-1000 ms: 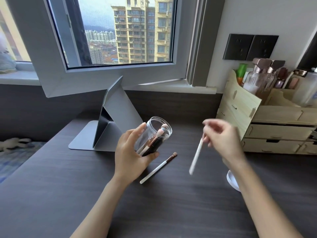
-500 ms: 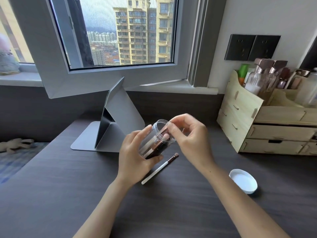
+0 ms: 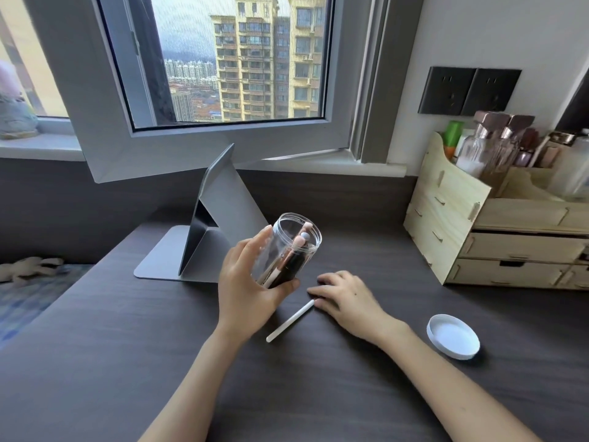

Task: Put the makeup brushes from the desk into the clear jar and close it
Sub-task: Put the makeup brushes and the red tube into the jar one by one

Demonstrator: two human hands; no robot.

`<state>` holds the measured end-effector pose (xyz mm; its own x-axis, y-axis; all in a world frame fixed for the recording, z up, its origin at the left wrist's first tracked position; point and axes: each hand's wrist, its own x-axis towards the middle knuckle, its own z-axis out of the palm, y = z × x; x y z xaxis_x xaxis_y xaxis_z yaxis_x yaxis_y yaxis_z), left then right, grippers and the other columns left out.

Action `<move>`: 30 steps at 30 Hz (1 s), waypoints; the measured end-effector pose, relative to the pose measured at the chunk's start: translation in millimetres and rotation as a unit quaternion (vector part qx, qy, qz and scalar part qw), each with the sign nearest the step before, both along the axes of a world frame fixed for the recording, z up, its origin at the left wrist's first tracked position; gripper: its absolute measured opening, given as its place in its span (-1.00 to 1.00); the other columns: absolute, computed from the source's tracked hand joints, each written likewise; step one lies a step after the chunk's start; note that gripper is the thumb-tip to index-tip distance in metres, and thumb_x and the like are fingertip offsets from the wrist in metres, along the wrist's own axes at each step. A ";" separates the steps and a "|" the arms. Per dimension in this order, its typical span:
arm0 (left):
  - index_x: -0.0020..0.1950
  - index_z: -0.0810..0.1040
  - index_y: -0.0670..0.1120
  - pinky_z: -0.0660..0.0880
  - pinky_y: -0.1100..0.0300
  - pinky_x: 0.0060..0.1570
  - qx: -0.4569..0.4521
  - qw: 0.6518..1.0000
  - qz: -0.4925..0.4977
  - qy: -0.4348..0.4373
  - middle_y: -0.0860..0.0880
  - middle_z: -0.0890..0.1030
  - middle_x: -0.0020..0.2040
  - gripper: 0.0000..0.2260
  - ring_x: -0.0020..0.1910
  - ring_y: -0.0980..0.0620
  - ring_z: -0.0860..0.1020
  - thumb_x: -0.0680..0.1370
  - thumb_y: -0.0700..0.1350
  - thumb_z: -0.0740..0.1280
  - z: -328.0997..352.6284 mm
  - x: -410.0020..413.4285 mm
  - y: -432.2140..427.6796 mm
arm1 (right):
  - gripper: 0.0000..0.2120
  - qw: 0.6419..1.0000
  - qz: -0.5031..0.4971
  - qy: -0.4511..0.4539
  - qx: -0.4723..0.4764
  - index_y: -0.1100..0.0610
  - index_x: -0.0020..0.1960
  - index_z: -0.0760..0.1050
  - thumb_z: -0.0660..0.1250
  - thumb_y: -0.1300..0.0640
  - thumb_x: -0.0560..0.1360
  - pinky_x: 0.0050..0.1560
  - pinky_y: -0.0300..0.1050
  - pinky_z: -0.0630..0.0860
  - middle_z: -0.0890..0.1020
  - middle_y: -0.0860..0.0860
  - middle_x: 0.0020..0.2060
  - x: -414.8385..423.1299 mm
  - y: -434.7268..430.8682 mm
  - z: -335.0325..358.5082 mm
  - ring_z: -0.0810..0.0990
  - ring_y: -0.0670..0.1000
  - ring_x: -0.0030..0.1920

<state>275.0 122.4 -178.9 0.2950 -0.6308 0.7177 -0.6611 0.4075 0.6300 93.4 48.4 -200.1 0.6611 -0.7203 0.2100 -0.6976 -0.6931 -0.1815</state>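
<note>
My left hand (image 3: 247,282) holds the clear jar (image 3: 291,247) tilted, its open mouth facing up and to the right. Several makeup brushes (image 3: 288,256) stand inside it. One white-handled brush (image 3: 288,321) lies on the dark desk (image 3: 127,362) just below the jar. My right hand (image 3: 345,298) rests palm down over that brush's upper end, fingers curled around it; the brush head is hidden under the fingers. The jar's white lid (image 3: 453,335) lies upside down on the desk to the right of my right forearm.
A grey folding stand (image 3: 207,237) sits behind the jar. A wooden drawer organiser (image 3: 471,224) with bottles fills the right back corner. An open window frame (image 3: 204,145) juts over the desk's back edge.
My right hand dropped its white brush into the jar, then moved down to the desk onto the last brush lying there. The jar stays in my left hand.
</note>
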 end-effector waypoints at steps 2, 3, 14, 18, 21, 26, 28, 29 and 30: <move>0.30 0.42 0.08 0.36 0.36 0.06 0.002 1.000 -0.001 -0.002 0.29 0.45 0.05 -0.27 0.04 0.16 0.44 0.15 -0.02 0.55 0.2 -0.3 0.5 | -0.67 0.998 0.026 -0.034 -0.045 0.01 -0.11 0.65 0.16 -0.11 0.43 -0.11 -0.05 0.57 0.68 -0.01 -0.10 -1.5 0.7 -4.0 0.61 0.11 -0.11; 0.30 0.42 0.06 0.36 0.37 0.06 0.003 1.000 -0.002 -0.002 0.28 0.46 0.05 -0.27 0.04 0.17 0.44 0.15 -0.02 0.55 0.5 -0.4 0.6 | -0.72 0.996 0.035 -0.039 -0.078 0.02 -0.19 0.62 0.18 -0.08 0.42 -0.20 -0.11 0.57 0.67 -0.04 -0.19 -3.3 0.4 -5.0 0.62 0.07 -0.19; 0.28 0.41 0.16 0.32 0.43 0.05 0.003 1.000 -0.006 0.001 0.28 0.45 0.03 -0.27 -0.02 0.26 0.41 0.14 -0.02 0.54 3.3 -2.7 4.6 | -0.83 0.893 -0.129 -0.430 0.016 -0.05 -0.21 0.53 0.29 0.16 0.52 -0.35 -0.34 0.37 0.57 -0.25 -0.43 -70.9 15.6 66.5 0.49 -0.18 -0.39; 0.30 0.42 0.07 0.30 0.42 0.07 -0.001 0.999 0.000 -0.051 0.15 0.49 0.03 -0.26 0.01 0.16 0.40 0.14 -0.02 0.55 2.1 -5.4 4.8 | -0.82 0.895 -0.066 -0.439 -0.036 -0.01 -0.15 0.54 0.24 0.21 0.53 -0.33 -0.43 0.32 0.52 -0.17 -0.38 -71.4 41.8 106.0 0.46 -0.21 -0.35; 0.30 0.43 0.03 0.24 0.50 0.09 -0.009 0.994 -0.004 -0.106 0.12 0.47 0.07 -0.25 0.03 0.20 0.36 0.14 -0.03 0.56 0.9 -9.2 5.7 | -0.87 0.939 -0.021 -0.330 -0.097 0.12 -0.11 0.59 0.25 0.20 0.47 -0.19 -0.44 0.35 0.53 -0.09 -0.27 -51.3 50.6 116.6 0.49 -0.22 -0.23; 0.31 0.38 0.09 0.26 0.45 0.11 0.004 0.992 -0.038 -0.116 0.14 0.47 0.08 -0.23 0.04 0.11 0.41 0.14 0.01 0.56 0.5 -14.4 6.4 | -0.91 0.964 0.013 -0.263 -0.020 0.11 -0.07 0.50 0.28 0.27 0.49 -0.18 -0.45 0.36 0.58 -0.01 -0.17 -16.2 48.0 105.3 0.50 -0.13 -0.20; 0.31 0.39 0.07 0.25 0.48 0.10 0.012 0.993 -0.044 -0.107 0.13 0.48 0.08 -0.23 0.04 0.12 0.41 0.14 0.00 0.57 -0.2 -13.9 6.4 | -0.90 0.959 0.027 -0.281 0.006 0.06 -0.09 0.44 0.29 0.25 0.49 -0.19 -0.47 0.35 0.56 -0.01 -0.18 -6.5 48.4 101.4 0.48 -0.19 -0.21; 0.31 0.40 0.05 0.25 0.49 0.10 0.016 0.994 -0.047 -0.102 0.12 0.49 0.08 -0.23 0.04 0.13 0.41 0.14 0.00 0.58 -0.4 -13.7 6.4 | -0.91 0.958 0.032 -0.284 0.010 0.07 -0.07 0.45 0.30 0.23 0.49 -0.18 -0.48 0.36 0.57 -0.01 -0.17 -2.7 49.1 100.7 0.48 -0.20 -0.20; 0.31 0.41 0.04 0.26 0.49 0.08 0.019 0.994 -0.050 -0.095 0.10 0.50 0.08 -0.24 0.04 0.12 0.42 0.14 0.00 0.58 -0.6 -13.4 6.5 | -0.93 0.958 0.034 -0.285 0.012 0.08 -0.04 0.47 0.31 0.21 0.49 -0.17 -0.48 0.35 0.58 -0.02 -0.16 -0.1 49.0 99.8 0.48 -0.20 -0.19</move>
<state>261.6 128.9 -179.5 0.0903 -0.6782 0.7293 -0.7270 0.4556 0.5137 93.2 97.4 -100.2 0.4903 -0.6890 0.5338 -0.4340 -0.7241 -0.5360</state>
